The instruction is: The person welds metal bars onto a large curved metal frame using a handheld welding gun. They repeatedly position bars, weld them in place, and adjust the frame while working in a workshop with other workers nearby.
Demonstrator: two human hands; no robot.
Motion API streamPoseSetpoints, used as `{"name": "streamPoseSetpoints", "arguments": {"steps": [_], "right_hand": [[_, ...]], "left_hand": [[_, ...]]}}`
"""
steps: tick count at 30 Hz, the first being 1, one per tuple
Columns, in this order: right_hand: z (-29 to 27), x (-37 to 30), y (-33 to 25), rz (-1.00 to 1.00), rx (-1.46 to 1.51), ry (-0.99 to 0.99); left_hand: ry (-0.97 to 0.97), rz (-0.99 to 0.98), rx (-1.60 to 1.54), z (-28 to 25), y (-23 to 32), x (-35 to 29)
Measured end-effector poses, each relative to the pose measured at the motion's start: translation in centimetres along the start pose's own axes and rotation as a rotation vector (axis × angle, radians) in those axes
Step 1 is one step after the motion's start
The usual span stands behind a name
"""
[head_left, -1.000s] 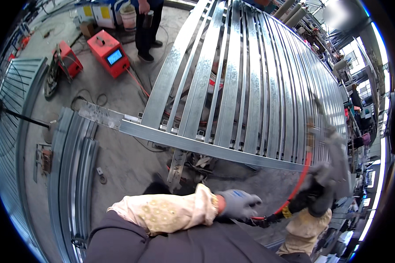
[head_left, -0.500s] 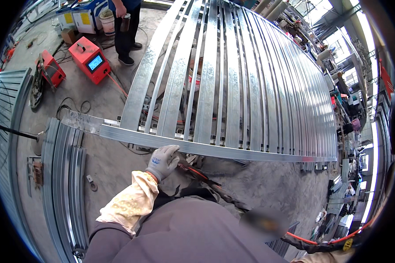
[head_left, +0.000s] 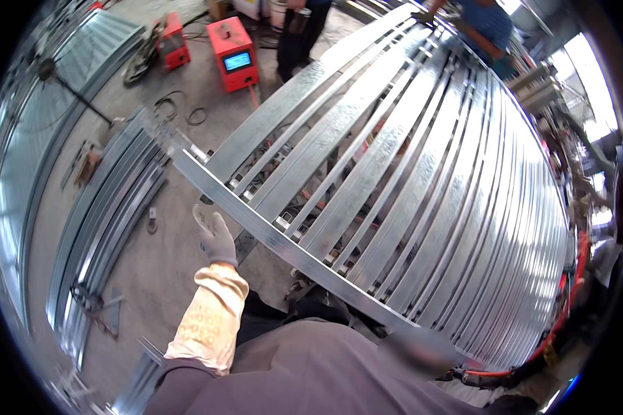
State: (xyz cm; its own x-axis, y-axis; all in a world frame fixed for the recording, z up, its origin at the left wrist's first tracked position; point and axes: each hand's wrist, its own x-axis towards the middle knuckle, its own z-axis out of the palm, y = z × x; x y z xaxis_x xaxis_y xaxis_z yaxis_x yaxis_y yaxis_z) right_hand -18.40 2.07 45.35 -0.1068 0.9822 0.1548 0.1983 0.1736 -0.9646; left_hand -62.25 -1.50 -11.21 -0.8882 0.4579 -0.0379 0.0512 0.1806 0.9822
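My left hand (head_left: 217, 236), in a grey work glove with a pale cuffed sleeve, is open with its fingers spread. It hangs just beside the near rail (head_left: 256, 225) of a large frame and holds nothing. The frame is made of galvanized metal slats (head_left: 311, 162) laid in parallel, with narrower bars between the wide ones. Small square tube ends show in the gaps along the near rail. My right hand is not visible. A red-and-black cable (head_left: 554, 339) runs along the lower right.
Two red machines (head_left: 232, 59), the larger with a lit screen, stand on the floor at the far left. Stacked metal profiles (head_left: 107, 200) lie to my left, beside another slatted panel (head_left: 55, 104). A person in dark trousers (head_left: 303, 41) and one in blue (head_left: 484, 24) are beyond the frame.
My left hand has left the near rail and moved left, its fingers now spread. The whole view has turned, so the rail slants downward to the right. A person in blue has appeared at the far end.
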Motion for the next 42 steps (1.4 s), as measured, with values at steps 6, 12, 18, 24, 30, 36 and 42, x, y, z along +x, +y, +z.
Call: {"name": "streamPoseSetpoints", "arguments": {"steps": [6,12,18,24,30,36,42], "right_hand": [[11.4,12.8,14.4,0.312,0.165,-0.359],[21.0,18.7,26.3,0.535,0.02,-0.929],[26.9,20.2,34.1,0.499,0.14,-1.026],[28.7,20.9,33.6,0.774,0.213,-1.124],[30.8,19.0,37.2,0.781,0.107,-1.186],[32.1,18.8,38.4,0.736,0.086,-1.17],[32.6,19.0,39.6,0.784,0.076,-1.198]], "left_hand": [[0.305,-0.234,0.418,4.2,-0.9,0.6],[0.261,-0.35,0.576,8.4,7.7,-1.5],[-0.22,0.254,0.765,7.4,8.7,-3.9],[-0.431,0.32,0.582,16.0,5.0,-4.0],[-0.196,0.771,1.207,19.4,2.8,-2.3],[-0.066,0.77,1.101,20.3,1.8,-1.5],[0.095,0.839,1.063,21.1,0.7,-1.2]]}}
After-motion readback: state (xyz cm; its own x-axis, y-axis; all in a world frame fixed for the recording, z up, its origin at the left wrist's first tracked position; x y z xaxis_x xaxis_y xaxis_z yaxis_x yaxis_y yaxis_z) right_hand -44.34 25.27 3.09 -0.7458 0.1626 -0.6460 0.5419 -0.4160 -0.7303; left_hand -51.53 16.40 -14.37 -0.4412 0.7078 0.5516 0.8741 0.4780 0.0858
